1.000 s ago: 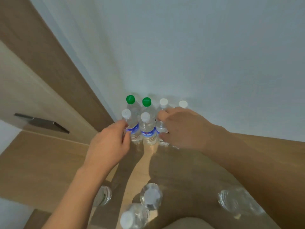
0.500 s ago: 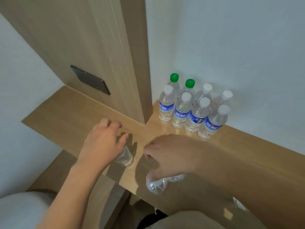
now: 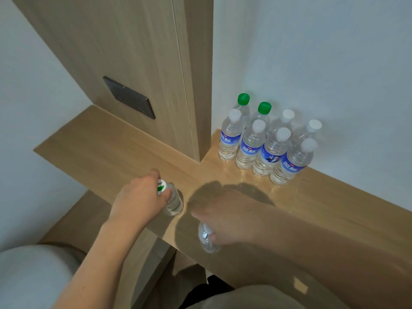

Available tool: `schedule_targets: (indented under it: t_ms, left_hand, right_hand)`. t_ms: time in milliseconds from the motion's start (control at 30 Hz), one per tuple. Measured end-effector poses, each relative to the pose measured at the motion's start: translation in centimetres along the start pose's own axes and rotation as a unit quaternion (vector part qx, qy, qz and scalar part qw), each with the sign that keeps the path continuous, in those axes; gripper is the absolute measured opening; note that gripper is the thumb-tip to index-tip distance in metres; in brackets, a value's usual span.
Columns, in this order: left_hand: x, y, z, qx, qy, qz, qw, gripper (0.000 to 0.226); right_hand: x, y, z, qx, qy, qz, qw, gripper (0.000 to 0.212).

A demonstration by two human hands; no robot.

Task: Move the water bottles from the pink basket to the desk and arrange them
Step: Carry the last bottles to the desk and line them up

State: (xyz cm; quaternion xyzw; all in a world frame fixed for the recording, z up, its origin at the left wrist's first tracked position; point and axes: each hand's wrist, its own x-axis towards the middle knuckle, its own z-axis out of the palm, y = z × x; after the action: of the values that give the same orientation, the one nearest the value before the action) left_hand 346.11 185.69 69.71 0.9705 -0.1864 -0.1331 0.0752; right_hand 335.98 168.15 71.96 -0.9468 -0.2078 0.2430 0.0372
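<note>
Wooden table (image 3: 116,148): my left hand (image 3: 140,198) grips a green-labelled bottle (image 3: 172,200), right hand (image 3: 227,221) grips a clear bottle (image 3: 207,240) near the front edge. Lift both upright, set them beside the eight-bottle cluster (image 3: 265,143) by the wall, rows tight.

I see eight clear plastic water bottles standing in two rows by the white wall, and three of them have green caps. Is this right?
Not quite: the head view shows only two green caps, both in the back row. The eight clear plastic water bottles do stand in two rows by the white wall; the other six caps are white.
</note>
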Motion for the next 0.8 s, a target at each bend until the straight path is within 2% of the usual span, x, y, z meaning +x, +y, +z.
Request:
schedule_targets:
  t_ms: [200, 367, 500, 600, 800]
  left_hand:
    - [0.6, 0.5, -0.4, -0.029, 0.03, 0.012, 0.999, 0.023]
    - [1.9, 2.6, -2.0, -0.046, 0.049, 0.053, 0.996, 0.02]
    - [3.6, 4.9, -2.9, -0.056, 0.066, 0.082, 0.993, 0.023]
    - [5.3, 6.7, -3.0, -0.067, 0.072, 0.103, 0.99, 0.023]
    - [8.8, 10.0, -2.0, -0.093, 0.049, 0.123, 0.987, 0.02]
  right_hand:
    - [-0.7, 1.8, -1.7, 0.044, 0.036, 0.026, 0.998, 0.028]
    - [-1.6, 5.0, -3.7, 0.105, 0.08, 0.121, 0.984, 0.028]
    - [-1.8, 7.6, -4.3, 0.139, 0.154, 0.159, 0.965, 0.02]
    - [-1.7, 9.7, -4.4, 0.124, 0.192, 0.178, 0.957, 0.023]
    - [-0.9, 12.7, -3.0, 0.085, 0.217, 0.233, 0.944, 0.026]
